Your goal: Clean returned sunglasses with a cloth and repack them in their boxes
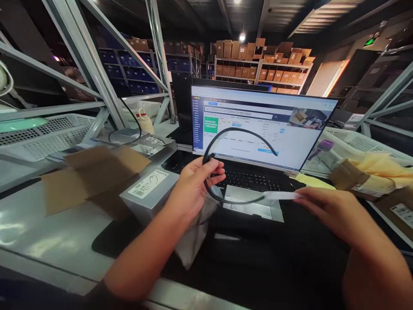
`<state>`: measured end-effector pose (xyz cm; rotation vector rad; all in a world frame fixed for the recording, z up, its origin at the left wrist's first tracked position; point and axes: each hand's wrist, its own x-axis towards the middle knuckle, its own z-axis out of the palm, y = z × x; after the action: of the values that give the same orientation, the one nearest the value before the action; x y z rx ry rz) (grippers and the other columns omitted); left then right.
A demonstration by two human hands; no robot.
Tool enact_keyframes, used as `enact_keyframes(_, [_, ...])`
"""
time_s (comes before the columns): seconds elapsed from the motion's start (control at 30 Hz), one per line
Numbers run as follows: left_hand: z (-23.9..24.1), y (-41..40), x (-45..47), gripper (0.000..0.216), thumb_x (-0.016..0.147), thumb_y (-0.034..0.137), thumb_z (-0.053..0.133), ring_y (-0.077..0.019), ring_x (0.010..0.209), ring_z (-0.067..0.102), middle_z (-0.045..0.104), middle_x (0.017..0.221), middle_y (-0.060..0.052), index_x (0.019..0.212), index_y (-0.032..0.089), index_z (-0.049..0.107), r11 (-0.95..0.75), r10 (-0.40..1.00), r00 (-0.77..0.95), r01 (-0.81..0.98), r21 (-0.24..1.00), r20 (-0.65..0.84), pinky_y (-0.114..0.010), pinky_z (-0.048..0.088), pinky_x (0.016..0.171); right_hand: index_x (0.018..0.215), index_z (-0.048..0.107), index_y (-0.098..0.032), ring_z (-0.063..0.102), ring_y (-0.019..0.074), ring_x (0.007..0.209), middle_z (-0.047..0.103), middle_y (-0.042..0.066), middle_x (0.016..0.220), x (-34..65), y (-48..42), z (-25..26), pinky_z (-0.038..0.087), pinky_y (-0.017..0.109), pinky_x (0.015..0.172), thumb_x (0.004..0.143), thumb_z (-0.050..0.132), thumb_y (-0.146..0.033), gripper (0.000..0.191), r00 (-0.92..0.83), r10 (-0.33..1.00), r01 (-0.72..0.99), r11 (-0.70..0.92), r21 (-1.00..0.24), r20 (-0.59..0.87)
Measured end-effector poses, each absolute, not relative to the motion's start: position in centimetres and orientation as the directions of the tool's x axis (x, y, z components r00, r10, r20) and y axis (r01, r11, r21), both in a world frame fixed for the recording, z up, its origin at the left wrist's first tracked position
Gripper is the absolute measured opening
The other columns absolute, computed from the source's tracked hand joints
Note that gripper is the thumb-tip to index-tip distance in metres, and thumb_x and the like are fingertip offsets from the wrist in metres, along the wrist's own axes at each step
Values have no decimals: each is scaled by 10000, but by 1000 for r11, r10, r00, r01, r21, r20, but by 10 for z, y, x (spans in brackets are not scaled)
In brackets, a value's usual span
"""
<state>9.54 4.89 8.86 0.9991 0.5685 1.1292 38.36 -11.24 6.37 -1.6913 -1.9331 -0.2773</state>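
My left hand (198, 183) pinches a thin black cable (245, 130) that bends into a wide open loop in front of the monitor. One end of the cable curves free over the screen; a white strip (279, 195) wraps the other end. That strip is held between the thumb and fingers of my right hand (325, 211). Under the loop lies an open white box (254, 206), close to the keyboard. Beside my left forearm stands a grey box (148, 193) with a printed label showing a looped cable. A crumpled pale bag (195, 241) is partly hidden by my left arm.
A lit monitor (232, 155) stands behind the keyboard (251, 178). To the left is an open cardboard box (93, 176); to the right are a carton with yellow wrapping (377, 161) and a white basket (351, 140). Metal frame posts rise at both sides.
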Motion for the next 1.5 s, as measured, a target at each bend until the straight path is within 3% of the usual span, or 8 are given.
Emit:
enact_keyframes(0.13, [90,54,96,364,664,403,877,-123,744,670,694,825,-13,783,140,654,43,961,254,-518,854,106,-244,597,701,1065,658,-254,572,153,434,705,-7,704,376,-118,61,431,270,421,945,639,-507,281,79,908,915,99,-392,412])
enact_keyframes(0.3, [87,57,99,387,657,419,883,-115,739,663,687,821,-10,784,138,649,71,967,241,-577,813,87,-231,606,676,946,696,-221,681,157,853,728,20,950,319,-93,45,515,257,769,1006,556,-212,152,-417,901,733,410,-542,117])
enact_keyframes(0.6, [75,56,110,397,666,430,888,-111,735,647,674,815,-13,773,128,653,108,956,283,-580,807,75,-260,610,712,1090,723,-255,700,197,761,756,13,879,309,-103,37,449,267,646,860,494,-9,407,-382,897,903,312,-295,-221])
enact_keyframes(0.83, [64,53,124,228,810,288,798,-149,851,691,693,864,-38,793,127,637,320,932,344,-641,697,-112,-441,582,947,1132,738,-276,678,224,928,738,40,1022,309,-111,45,527,349,852,928,620,-157,264,-406,914,879,394,-268,10])
enact_keyframes(0.97, [58,49,131,169,832,190,772,-150,852,693,681,845,-36,784,125,624,411,906,372,-664,624,-201,-478,562,985,1227,686,-285,617,259,1139,670,71,1256,311,-118,52,514,422,957,981,583,-166,292,-345,825,887,443,-131,448])
enact_keyframes(1.27, [50,20,136,261,806,338,822,-210,1021,674,707,971,-100,854,123,683,522,797,573,-498,692,-188,-393,562,950,1332,631,-222,727,175,784,767,73,1066,319,-88,39,540,269,669,970,534,-54,411,-401,535,914,292,283,743])
enact_keyframes(1.4, [54,17,126,460,795,520,784,-257,1075,683,719,1173,-143,1082,167,718,371,672,733,-203,906,-111,-381,543,937,1169,726,-205,741,180,772,777,71,974,347,-77,36,585,270,735,958,574,-66,295,-166,422,965,255,59,891])
enact_keyframes(1.5, [57,21,114,325,788,448,788,-245,835,706,757,959,-107,990,194,765,-145,668,742,56,988,56,-370,551,817,1083,751,-222,707,159,607,775,41,869,362,-73,37,604,283,647,982,574,-149,217,63,428,936,289,-203,902])
